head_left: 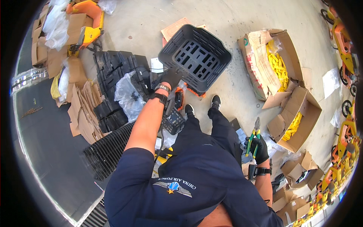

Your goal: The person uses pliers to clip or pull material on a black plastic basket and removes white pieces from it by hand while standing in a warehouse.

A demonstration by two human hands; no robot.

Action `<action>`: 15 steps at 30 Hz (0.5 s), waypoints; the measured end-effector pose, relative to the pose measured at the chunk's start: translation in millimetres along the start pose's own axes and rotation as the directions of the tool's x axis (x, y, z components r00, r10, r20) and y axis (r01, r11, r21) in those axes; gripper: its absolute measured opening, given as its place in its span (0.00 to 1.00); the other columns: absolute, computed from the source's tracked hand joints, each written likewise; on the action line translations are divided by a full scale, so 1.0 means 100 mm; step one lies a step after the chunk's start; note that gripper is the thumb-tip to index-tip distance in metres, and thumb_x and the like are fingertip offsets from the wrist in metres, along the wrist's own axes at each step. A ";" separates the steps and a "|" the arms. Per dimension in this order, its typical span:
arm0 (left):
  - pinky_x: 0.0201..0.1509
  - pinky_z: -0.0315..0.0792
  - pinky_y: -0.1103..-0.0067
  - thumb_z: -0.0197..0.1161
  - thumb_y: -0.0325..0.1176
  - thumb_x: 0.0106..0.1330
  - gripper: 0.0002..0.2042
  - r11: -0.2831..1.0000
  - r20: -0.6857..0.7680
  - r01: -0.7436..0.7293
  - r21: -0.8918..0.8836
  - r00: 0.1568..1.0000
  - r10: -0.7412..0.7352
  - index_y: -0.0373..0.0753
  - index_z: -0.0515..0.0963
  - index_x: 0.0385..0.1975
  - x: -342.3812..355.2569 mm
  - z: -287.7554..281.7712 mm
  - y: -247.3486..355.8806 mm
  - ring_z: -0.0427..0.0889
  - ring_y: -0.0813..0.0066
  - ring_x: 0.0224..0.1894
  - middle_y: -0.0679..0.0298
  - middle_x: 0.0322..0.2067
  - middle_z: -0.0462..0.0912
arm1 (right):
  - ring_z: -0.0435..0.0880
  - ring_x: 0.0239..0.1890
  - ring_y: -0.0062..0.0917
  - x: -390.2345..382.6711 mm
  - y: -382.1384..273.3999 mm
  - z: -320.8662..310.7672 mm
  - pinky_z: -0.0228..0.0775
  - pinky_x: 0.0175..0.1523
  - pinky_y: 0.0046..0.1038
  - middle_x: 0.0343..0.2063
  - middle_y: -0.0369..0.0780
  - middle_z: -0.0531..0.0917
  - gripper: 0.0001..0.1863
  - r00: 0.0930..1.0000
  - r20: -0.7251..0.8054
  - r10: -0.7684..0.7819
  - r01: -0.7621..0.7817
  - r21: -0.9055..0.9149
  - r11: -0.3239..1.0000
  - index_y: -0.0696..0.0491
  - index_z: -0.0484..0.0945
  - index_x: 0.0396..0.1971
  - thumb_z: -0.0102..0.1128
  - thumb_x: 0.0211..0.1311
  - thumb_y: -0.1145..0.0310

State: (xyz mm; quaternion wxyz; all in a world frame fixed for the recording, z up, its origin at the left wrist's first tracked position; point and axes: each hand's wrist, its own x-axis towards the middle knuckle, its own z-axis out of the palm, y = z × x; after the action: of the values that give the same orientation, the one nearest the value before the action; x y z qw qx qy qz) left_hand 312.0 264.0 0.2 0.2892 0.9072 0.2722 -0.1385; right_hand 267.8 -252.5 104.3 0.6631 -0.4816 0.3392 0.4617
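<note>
A large black plastic basket (pixel 194 56) with a slotted floor stands in front of my feet, with orange parts (pixel 196 92) showing under its near edge. My left hand (pixel 172 76), in a black glove, is at the basket's near left corner. Its fingers blend into the dark plastic, so I cannot make out their grip. At my right side, my gloved right hand (pixel 260 151) is closed around pliers (pixel 254 138) with green and yellow handles, jaws pointing up and away.
Stacked black plastic parts (pixel 113 72) and a clear bag (pixel 129 92) lie left of the basket. Nested black baskets (pixel 107 151) are nearer. Cardboard boxes (pixel 261 64) holding yellow parts stand on the right. Yellow-orange vehicles (pixel 342 41) line the far right; flattened cardboard (pixel 85 109) lies left.
</note>
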 end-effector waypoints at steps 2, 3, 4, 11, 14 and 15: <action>0.49 0.73 0.66 0.60 0.44 0.54 0.21 0.977 0.118 0.154 0.146 0.978 -0.172 0.33 0.78 0.41 0.13 0.08 0.08 0.79 0.49 0.44 0.46 0.37 0.81 | 0.82 0.35 0.35 -0.01 0.09 -0.06 0.78 0.41 0.36 0.37 0.45 0.80 0.20 1.000 -0.006 0.000 0.000 0.030 1.000 0.55 0.66 0.51 0.51 0.59 0.66; 0.49 0.73 0.66 0.60 0.44 0.54 0.21 0.979 0.136 0.144 0.145 0.977 -0.164 0.33 0.78 0.41 0.16 0.08 0.18 0.79 0.49 0.44 0.46 0.37 0.81 | 0.82 0.35 0.35 -0.02 0.12 -0.08 0.78 0.41 0.35 0.36 0.46 0.80 0.20 1.000 -0.004 -0.008 0.008 0.056 0.998 0.54 0.66 0.51 0.50 0.59 0.66; 0.44 0.75 0.67 0.60 0.41 0.53 0.18 0.975 0.093 0.107 0.194 0.988 -0.126 0.33 0.79 0.39 0.15 0.02 0.31 0.81 0.52 0.40 0.47 0.35 0.82 | 0.82 0.35 0.35 -0.03 0.13 -0.07 0.78 0.41 0.35 0.36 0.46 0.80 0.20 1.000 -0.017 -0.005 0.006 0.063 0.998 0.54 0.66 0.51 0.50 0.59 0.66; 0.20 0.70 0.76 0.59 0.29 0.60 0.06 0.728 0.262 0.416 -0.546 0.909 -0.323 0.37 0.78 0.35 0.09 0.10 -0.14 0.77 0.73 0.19 0.58 0.23 0.80 | 0.83 0.34 0.32 0.07 -0.04 0.00 0.78 0.40 0.32 0.37 0.45 0.81 0.19 1.000 -0.016 -0.014 0.014 0.012 1.000 0.57 0.66 0.51 0.50 0.60 0.67; 0.20 0.67 0.79 0.59 0.30 0.63 0.05 0.218 0.294 0.357 -0.909 0.916 -0.272 0.38 0.75 0.37 -0.19 0.07 -0.30 0.73 0.75 0.19 0.63 0.22 0.77 | 0.83 0.33 0.32 0.12 -0.15 0.09 0.78 0.40 0.32 0.36 0.45 0.81 0.19 1.000 -0.001 -0.021 0.021 -0.024 0.999 0.57 0.66 0.51 0.50 0.61 0.66; 0.21 0.68 0.79 0.61 0.31 0.63 0.06 0.160 0.292 0.346 -0.924 0.912 -0.287 0.38 0.76 0.36 -0.35 0.05 -0.37 0.73 0.75 0.19 0.64 0.22 0.77 | 0.83 0.33 0.32 0.15 -0.18 0.07 0.77 0.40 0.31 0.38 0.45 0.81 0.19 1.000 0.021 -0.020 0.021 -0.051 0.998 0.57 0.66 0.51 0.49 0.62 0.66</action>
State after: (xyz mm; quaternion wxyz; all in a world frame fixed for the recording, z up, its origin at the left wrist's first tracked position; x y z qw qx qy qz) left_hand 261.4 272.3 -5.9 0.7549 0.4529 0.4738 -0.0205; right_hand 290.1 -243.4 98.9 0.6586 -0.4971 0.3155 0.4686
